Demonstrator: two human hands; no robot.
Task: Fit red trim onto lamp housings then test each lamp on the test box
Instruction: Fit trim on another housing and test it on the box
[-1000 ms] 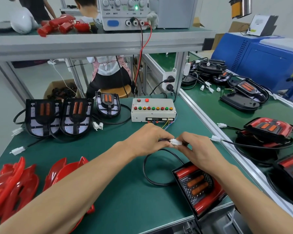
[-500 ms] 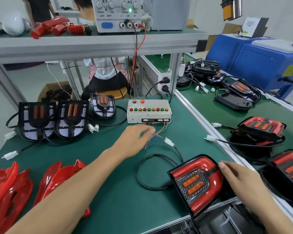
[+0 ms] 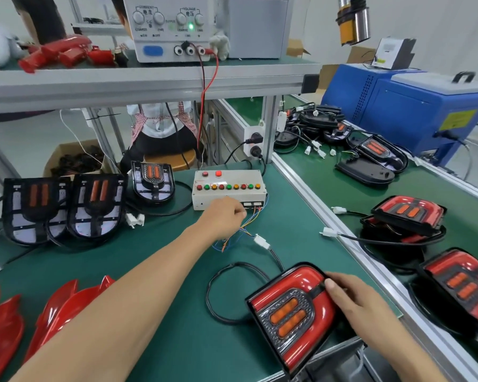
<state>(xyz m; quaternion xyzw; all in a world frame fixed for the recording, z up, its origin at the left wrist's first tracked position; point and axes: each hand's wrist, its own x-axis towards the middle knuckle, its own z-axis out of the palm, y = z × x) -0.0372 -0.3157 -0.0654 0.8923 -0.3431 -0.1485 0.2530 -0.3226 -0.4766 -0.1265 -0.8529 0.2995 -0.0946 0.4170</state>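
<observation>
Though blurred at the fingertips, shows the left hand (image 3: 226, 216) at the end of a long, straight forearm, knuckles up, against the front face of the test box (image 3: 229, 188). Has its fingers curled down among the thin coloured wires (image 3: 246, 230); cannot tell whether that grip pinches a wire, presses a switch or closes on nothing.

Shows the right hand (image 3: 353, 301) low at the right, palm down on the right edge of the lamp (image 3: 290, 312), thumb laid across the glossy red trim and fingers wrapped round the far side in a closed grip on the housing. Places that lamp at the near right edge of the green table (image 3: 149, 271), tilted up, lower end past the edge. Reveals a rounded black frame, smooth red surround, dotted grey centre and two orange oval bars.

Traces a black rubbery cable (image 3: 213, 293) looping from the lamp to a white plastic connector (image 3: 261, 241) lying on the table below the box. Leaves loose red trim pieces (image 3: 66, 307), curved and shiny, at the near left.
</observation>
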